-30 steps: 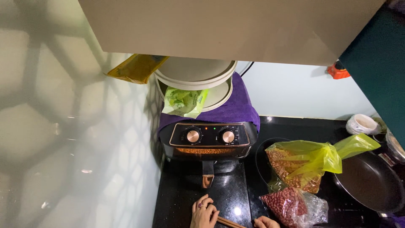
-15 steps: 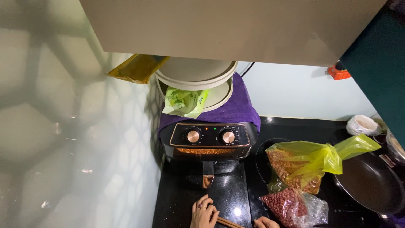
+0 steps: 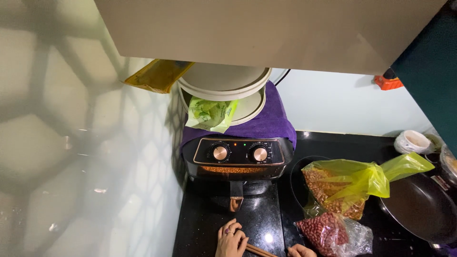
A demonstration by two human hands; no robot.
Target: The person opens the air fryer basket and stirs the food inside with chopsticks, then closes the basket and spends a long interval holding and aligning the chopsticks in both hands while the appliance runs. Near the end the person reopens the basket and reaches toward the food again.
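Observation:
My left hand (image 3: 230, 239) rests on the black countertop (image 3: 204, 228) at the bottom edge, its fingers curled around wooden chopsticks (image 3: 259, 250) that run to the right. Only the knuckles of my right hand (image 3: 300, 250) show at the bottom edge, right where the chopsticks end; its grip is hidden. Straight ahead of both hands stands a black air fryer (image 3: 238, 159) with two copper knobs and a handle (image 3: 236, 196) pointing toward me. Its basket sits slightly out, and orange-brown contents show in the gap.
A purple cloth (image 3: 276, 123), stacked white plates (image 3: 223, 88) and a green packet (image 3: 209, 114) lie on the fryer. To the right are a clear bag of red peanuts (image 3: 328, 231), a yellow-green bag of nuts (image 3: 347, 185), a dark pan (image 3: 421, 209) and a small white bowl (image 3: 412, 141). A cabinet (image 3: 266, 28) hangs overhead.

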